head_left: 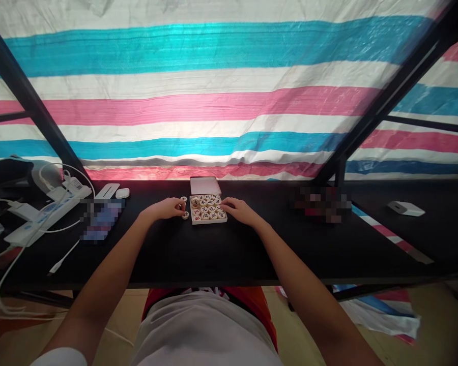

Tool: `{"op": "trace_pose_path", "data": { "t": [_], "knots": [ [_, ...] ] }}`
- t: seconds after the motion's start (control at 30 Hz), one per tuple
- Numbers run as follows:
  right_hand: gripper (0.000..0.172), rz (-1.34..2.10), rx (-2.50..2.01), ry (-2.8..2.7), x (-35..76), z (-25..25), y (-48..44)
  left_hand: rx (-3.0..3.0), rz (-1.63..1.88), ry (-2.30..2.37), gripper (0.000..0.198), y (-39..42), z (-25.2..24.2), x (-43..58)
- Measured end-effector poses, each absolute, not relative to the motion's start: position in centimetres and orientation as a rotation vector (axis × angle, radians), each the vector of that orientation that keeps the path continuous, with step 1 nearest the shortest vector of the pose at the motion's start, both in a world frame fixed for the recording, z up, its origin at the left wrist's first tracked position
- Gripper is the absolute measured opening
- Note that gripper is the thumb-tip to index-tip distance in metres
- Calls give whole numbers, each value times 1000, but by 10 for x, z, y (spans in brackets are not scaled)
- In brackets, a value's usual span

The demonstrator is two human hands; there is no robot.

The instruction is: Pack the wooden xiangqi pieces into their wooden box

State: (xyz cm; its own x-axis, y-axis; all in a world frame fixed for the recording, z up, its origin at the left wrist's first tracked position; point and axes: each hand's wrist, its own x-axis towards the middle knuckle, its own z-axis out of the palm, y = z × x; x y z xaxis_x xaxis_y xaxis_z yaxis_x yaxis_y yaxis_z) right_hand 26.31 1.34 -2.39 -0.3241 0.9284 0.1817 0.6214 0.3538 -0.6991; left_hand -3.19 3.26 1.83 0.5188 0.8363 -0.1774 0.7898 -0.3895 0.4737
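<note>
A small white box (209, 221) stands on the black table with its lid (205, 186) tipped back. Round xiangqi pieces (204, 209) with black and red characters fill it in rows. My left hand (168, 208) is at the box's left side, thumb and fingers closed around a piece that they mostly hide. Beside those fingers lie a loose piece (183, 199) and another piece (185, 216). At the right wall of the box is my right hand (239, 210), its fingertips pinched over the edge close to the pieces.
To the left are a blurred phone (102, 221), a power strip (48, 216) with white cables, and a white earbud case (122, 193). A blurred dark red object (321, 204) and a white adapter (406, 208) lie right. Behind hangs a striped tarp (198, 112) between black posts.
</note>
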Motion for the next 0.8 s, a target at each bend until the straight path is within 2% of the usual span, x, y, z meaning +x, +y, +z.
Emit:
{"op": "trace_pose_path", "data": {
  "t": [0.17,0.27,0.4,0.8],
  "knots": [
    [21,708,-1349,-2050,262,-22,12,2534,341,1505,22,27,24,-23],
    [21,709,-1360,-2046,262,-22,12,2670,524,1362,31,22,19,-13],
    [21,705,-1363,-2051,262,-22,13,2803,500,1172,29,22,1,1],
    [21,689,-1359,-2062,263,-23,13,2753,622,1267,23,23,-16,11]
  ]
}}
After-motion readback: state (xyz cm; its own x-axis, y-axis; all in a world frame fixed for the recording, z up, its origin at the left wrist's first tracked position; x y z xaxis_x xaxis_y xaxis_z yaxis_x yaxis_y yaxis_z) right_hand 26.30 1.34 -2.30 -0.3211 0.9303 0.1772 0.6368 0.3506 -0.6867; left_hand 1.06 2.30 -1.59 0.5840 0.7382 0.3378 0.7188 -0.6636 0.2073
